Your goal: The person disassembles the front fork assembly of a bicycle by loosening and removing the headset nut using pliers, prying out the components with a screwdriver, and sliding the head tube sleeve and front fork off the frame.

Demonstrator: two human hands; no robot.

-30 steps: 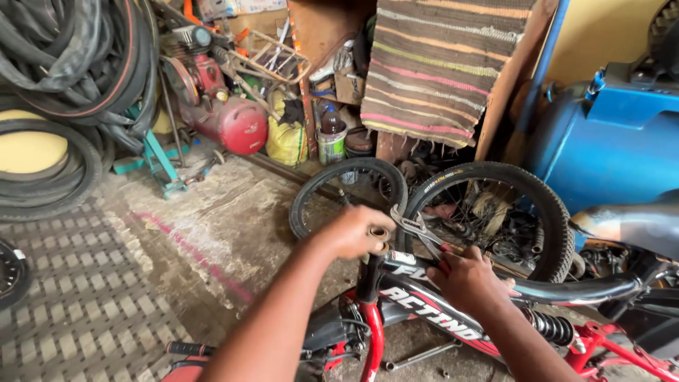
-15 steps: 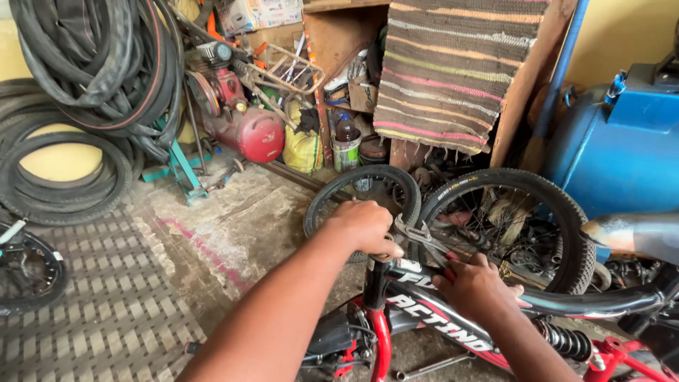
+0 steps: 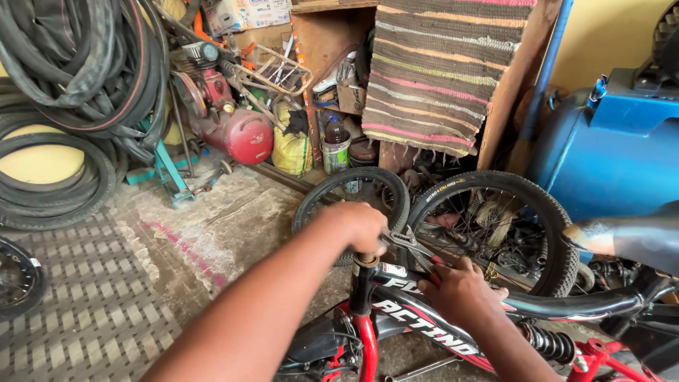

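A red and black bicycle frame [image 3: 424,322] lies across the lower right of the head view. My left hand [image 3: 357,225] is closed over the top of its head tube [image 3: 363,283]. My right hand [image 3: 460,288] grips the red handles of a pair of pliers [image 3: 407,244], whose metal jaws point left toward my left hand, just above the frame's top tube. What the jaws hold is hidden by my left hand.
Two small spoked wheels [image 3: 495,226] [image 3: 351,205] stand behind the frame. Rubber tyres [image 3: 64,106] hang at the left. A red compressor [image 3: 237,131], a blue tank [image 3: 608,141], a striped rug [image 3: 442,71] over a wooden shelf and a bicycle saddle [image 3: 629,237] crowd the back and right.
The view has shifted so the hands sit lower and further right. My left hand stays on the head tube and my right hand has kept the pliers against it, with little visible movement.
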